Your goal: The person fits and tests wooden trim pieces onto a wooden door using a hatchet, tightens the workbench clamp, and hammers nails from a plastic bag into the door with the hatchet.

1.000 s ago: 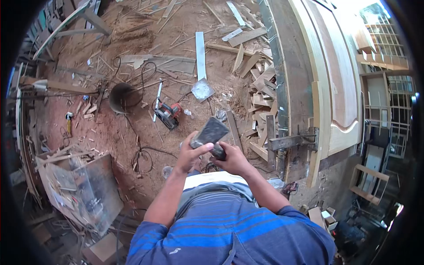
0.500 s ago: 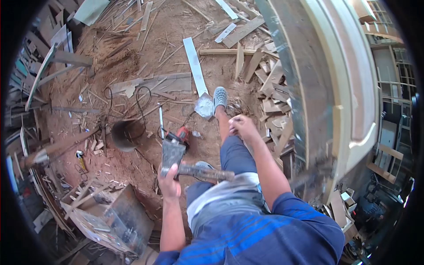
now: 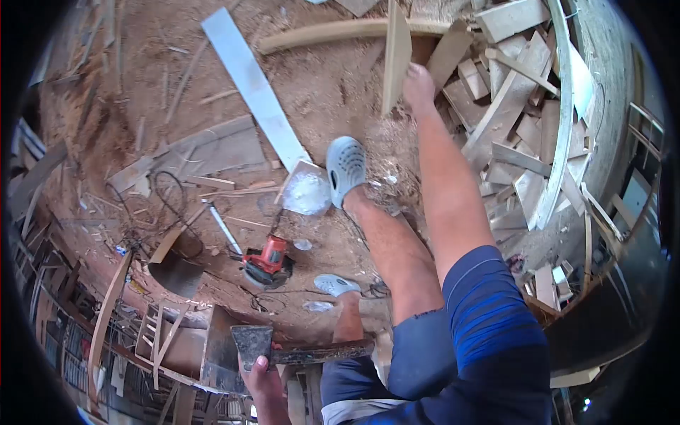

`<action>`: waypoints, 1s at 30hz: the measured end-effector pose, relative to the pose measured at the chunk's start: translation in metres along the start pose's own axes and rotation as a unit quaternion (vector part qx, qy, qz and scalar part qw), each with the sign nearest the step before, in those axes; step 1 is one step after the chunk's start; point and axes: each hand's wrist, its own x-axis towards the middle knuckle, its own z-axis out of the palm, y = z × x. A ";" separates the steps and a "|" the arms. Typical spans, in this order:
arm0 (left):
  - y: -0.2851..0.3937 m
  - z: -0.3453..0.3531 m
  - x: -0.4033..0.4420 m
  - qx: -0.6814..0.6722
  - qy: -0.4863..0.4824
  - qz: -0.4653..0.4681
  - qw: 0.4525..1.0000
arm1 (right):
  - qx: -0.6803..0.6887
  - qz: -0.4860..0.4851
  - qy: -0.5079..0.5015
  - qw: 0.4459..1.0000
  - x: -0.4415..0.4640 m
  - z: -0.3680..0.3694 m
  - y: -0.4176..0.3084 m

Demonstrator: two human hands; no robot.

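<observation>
A hatchet (image 3: 251, 346) with a broad, dark metal head and a worn wooden handle (image 3: 322, 353) lies level in front of my shorts. My left hand (image 3: 262, 382) is closed around it at the head, thumb up against the metal. Stretched far forward, my right hand (image 3: 419, 88) is at the edge of a pale wooden board (image 3: 397, 60); its fingers are curled at that edge and partly hidden. The board lies across a long curved timber (image 3: 326, 33), next to a heap of offcuts (image 3: 528, 99).
A red power tool (image 3: 269, 256) with a cord sits on the sawdust floor. Near my clog-shod foot (image 3: 347, 170) lie a white strip (image 3: 255, 88) and a clear plastic bag (image 3: 307, 193). A wooden box (image 3: 212, 347) and a curved metal piece (image 3: 177, 273) are at left.
I have bent forward. My right hand has gone from beside my knee out to the wooden board. The hatchet is now lower in view, still in my left hand.
</observation>
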 end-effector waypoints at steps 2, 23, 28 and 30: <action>-0.006 0.002 0.010 0.023 0.010 -0.020 0.999 | -0.095 0.094 0.050 0.990 0.007 -0.017 0.010; 0.050 0.012 0.051 -0.039 0.038 -0.053 0.997 | -0.536 -0.007 0.153 0.830 0.060 -0.113 0.104; 0.051 0.016 0.082 -0.053 0.003 0.011 0.999 | -0.638 -0.039 -0.005 0.769 0.095 -0.132 0.114; 0.053 0.028 0.086 -0.056 -0.004 0.015 0.998 | -0.599 -0.027 -0.015 0.800 0.086 -0.152 0.090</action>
